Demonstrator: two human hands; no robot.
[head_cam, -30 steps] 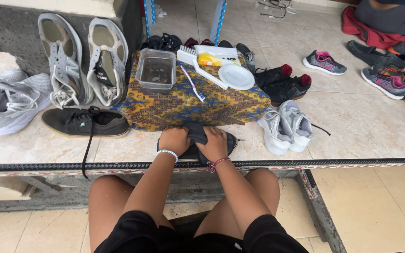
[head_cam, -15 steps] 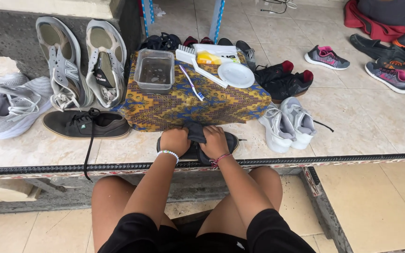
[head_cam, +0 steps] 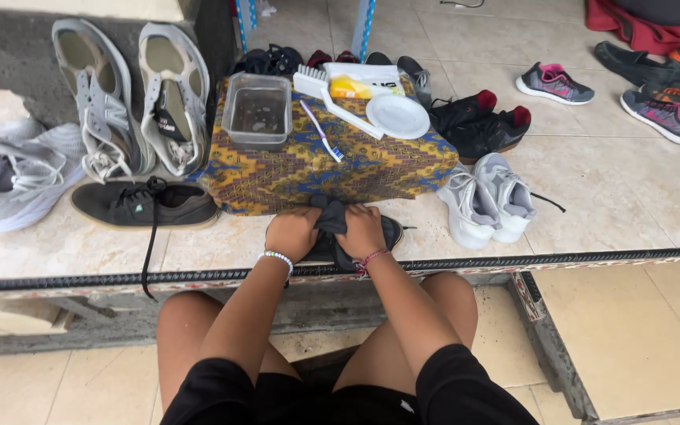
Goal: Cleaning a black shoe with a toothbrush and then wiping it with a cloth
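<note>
A black shoe [head_cam: 387, 230] lies on the tiled ledge right in front of me, mostly covered by my hands. My left hand [head_cam: 291, 233] grips its left side and a bead bracelet circles that wrist. My right hand [head_cam: 361, 229] presses on the shoe's right side, next to a fold of dark material [head_cam: 330, 219] that sticks up between both hands. Just beyond the shoe sits a block wrapped in yellow and blue patterned cloth [head_cam: 301, 173].
On the cloth are a clear plastic tub [head_cam: 257, 110], a toothbrush [head_cam: 322, 132], a white scrub brush [head_cam: 332, 93] and a white lid [head_cam: 397, 116]. A black sneaker [head_cam: 143, 203] lies left, white sneakers [head_cam: 485, 197] right, grey shoes [head_cam: 120, 94] against the wall, more shoes behind.
Both hands stay on the black shoe with only slight finger shifts. The view has tilted a little, nothing else moved.
</note>
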